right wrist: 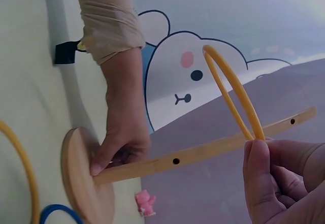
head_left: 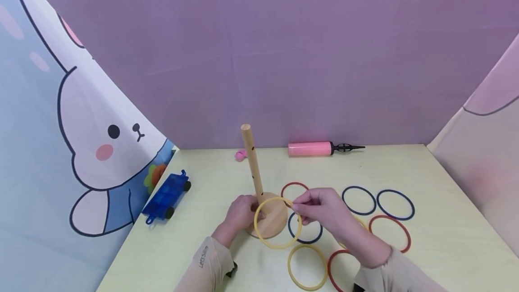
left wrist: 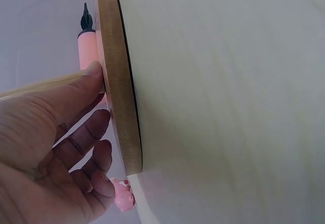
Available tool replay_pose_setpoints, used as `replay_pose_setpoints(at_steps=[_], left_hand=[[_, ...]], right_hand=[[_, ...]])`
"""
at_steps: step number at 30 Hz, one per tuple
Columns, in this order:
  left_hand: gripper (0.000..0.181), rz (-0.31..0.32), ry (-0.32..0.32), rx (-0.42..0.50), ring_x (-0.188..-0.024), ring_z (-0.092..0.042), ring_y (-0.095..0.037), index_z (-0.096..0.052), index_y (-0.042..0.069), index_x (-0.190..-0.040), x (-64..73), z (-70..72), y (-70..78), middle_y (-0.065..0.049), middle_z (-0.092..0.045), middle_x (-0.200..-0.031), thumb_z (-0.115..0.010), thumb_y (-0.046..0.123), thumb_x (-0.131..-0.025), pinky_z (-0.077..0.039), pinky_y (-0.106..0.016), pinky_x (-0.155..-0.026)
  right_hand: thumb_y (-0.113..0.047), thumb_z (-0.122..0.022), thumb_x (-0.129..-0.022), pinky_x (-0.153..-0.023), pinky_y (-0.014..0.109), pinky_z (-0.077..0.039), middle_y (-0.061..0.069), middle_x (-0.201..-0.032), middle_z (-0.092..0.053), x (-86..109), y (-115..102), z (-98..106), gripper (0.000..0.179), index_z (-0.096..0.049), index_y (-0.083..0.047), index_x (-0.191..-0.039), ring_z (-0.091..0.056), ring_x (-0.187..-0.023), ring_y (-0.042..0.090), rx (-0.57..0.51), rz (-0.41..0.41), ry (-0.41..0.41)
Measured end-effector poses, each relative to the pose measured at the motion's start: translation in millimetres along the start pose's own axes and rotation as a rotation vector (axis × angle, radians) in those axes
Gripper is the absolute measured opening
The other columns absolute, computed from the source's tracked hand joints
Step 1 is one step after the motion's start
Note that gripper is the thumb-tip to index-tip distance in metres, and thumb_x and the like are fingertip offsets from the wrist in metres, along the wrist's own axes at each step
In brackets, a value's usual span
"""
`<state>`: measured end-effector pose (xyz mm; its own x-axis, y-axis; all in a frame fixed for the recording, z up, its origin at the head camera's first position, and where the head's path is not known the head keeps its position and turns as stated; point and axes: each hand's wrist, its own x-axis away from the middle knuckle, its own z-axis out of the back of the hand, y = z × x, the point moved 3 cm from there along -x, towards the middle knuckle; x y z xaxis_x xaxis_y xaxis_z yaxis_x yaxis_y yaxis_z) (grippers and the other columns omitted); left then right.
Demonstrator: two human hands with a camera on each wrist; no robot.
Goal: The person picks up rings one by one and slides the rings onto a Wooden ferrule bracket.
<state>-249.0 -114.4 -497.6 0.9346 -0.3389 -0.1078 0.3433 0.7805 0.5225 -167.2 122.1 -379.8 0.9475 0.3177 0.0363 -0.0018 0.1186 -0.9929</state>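
Note:
A wooden stand has a round base [head_left: 279,213] and an upright post [head_left: 252,161] with small dark holes. My left hand [head_left: 242,213] holds it at the foot of the post, thumb down at the base [left wrist: 119,82] and the other fingers curled on the far side. Between thumb and fingertips, my right hand [head_left: 326,211] pinches a yellow ring [head_left: 277,247]. In the head view this ring overlaps the base; the right wrist view shows the ring [right wrist: 242,94] tilted beside the post [right wrist: 213,150], not around it.
Several rings lie flat on the table to the right, among them a blue ring [head_left: 306,242], a yellow ring [head_left: 289,265] and a red ring [head_left: 409,240]. Along the back are a pink hand pump [head_left: 310,149] and a small pink toy [head_left: 240,155]. A blue toy cart [head_left: 166,197] stands left.

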Motion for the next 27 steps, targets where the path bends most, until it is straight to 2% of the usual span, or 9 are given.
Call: replay_pose_setpoints(at_steps=[6, 9, 12, 16, 19, 22, 24, 27], left_hand=[[0.019, -0.044, 0.002, 0.018, -0.071, -0.058, -0.011, -0.071, 0.012, -0.083, -1.2, -3.3, -3.0, 0.006, -0.065, -0.074, -0.085, 0.019, -0.071, -0.046, -0.03, -0.068], [0.019, -0.029, -0.017, 0.055, -0.074, -0.062, -0.01, -0.073, 0.011, -0.084, -1.8, -4.7, -3.0, 0.005, -0.069, -0.077, -0.084, 0.017, -0.071, -0.048, -0.03, -0.071], [0.018, 0.012, -0.045, 0.093, -0.076, -0.063, -0.009, -0.074, 0.012, -0.087, -1.7, -4.9, -1.9, 0.006, -0.07, -0.079, -0.084, 0.015, -0.072, -0.049, -0.031, -0.074], [0.02, 0.043, -0.073, 0.128, -0.078, -0.063, -0.009, -0.075, 0.012, -0.092, -0.7, -2.7, 1.8, 0.005, -0.07, -0.083, -0.083, 0.014, -0.074, -0.05, -0.033, -0.077], [0.022, 0.039, -0.078, 0.154, -0.08, -0.064, -0.01, -0.074, 0.011, -0.095, 1.0, 0.1, 4.5, 0.004, -0.07, -0.085, -0.083, 0.014, -0.075, -0.051, -0.033, -0.078], [0.021, 0.009, -0.052, 0.168, -0.08, -0.064, -0.008, -0.074, 0.01, -0.095, 3.4, 2.4, 7.0, 0.005, -0.07, -0.084, -0.082, 0.013, -0.075, -0.051, -0.031, -0.076], [0.017, -0.025, -0.009, 0.134, -0.075, -0.06, -0.005, -0.074, 0.012, -0.09, 4.7, 2.7, 7.5, 0.007, -0.068, -0.079, -0.082, 0.015, -0.075, -0.05, -0.027, -0.072], [0.017, -0.059, 0.018, 0.118, -0.07, -0.057, -0.005, -0.072, 0.011, -0.085, 5.1, 2.3, 6.5, 0.007, -0.066, -0.074, -0.083, 0.016, -0.073, -0.048, -0.026, -0.067]], right_hand=[[-0.007, -0.073, -0.086, -0.063, 0.03, -0.055, 0.011, -0.079, -0.069, -7.6, -18.9, -7.7, 0.022, -0.068, 0.012, -0.096, -0.063, -0.064, 0.013, -0.037, 0.045, -0.003], [-0.005, -0.072, -0.087, -0.063, 0.03, -0.055, 0.011, -0.082, -0.07, -10.1, -27.2, -10.3, 0.022, -0.068, 0.013, -0.098, -0.063, -0.065, 0.013, -0.067, 0.054, -0.004], [-0.004, -0.072, -0.087, -0.063, 0.03, -0.055, 0.01, -0.081, -0.07, -12.4, -34.7, -11.2, 0.021, -0.067, 0.014, -0.098, -0.063, -0.064, 0.013, -0.074, 0.064, 0.0], [-0.005, -0.072, -0.087, -0.063, 0.031, -0.055, 0.009, -0.078, -0.068, -14.6, -45.2, -10.4, 0.018, -0.068, 0.011, -0.096, -0.063, -0.063, 0.014, -0.043, 0.077, 0.02], [-0.005, -0.071, -0.088, -0.064, 0.032, -0.056, 0.01, -0.077, -0.068, -16.9, -53.9, -10.9, 0.017, -0.069, 0.009, -0.096, -0.064, -0.065, 0.016, -0.026, 0.092, 0.028], [-0.006, -0.071, -0.088, -0.066, 0.033, -0.056, 0.011, -0.078, -0.067, -19.7, -63.0, -11.9, 0.016, -0.07, 0.008, -0.096, -0.064, -0.067, 0.017, -0.014, 0.103, 0.043], [-0.005, -0.071, -0.088, -0.066, 0.032, -0.056, 0.011, -0.078, -0.067, -22.1, -68.2, -12.8, 0.016, -0.071, 0.008, -0.097, -0.064, -0.068, 0.017, -0.02, 0.105, 0.054], [-0.005, -0.071, -0.088, -0.067, 0.033, -0.056, 0.011, -0.081, -0.067, -24.9, -76.1, -13.9, 0.017, -0.07, 0.008, -0.098, -0.064, -0.069, 0.018, -0.03, 0.104, 0.068]])
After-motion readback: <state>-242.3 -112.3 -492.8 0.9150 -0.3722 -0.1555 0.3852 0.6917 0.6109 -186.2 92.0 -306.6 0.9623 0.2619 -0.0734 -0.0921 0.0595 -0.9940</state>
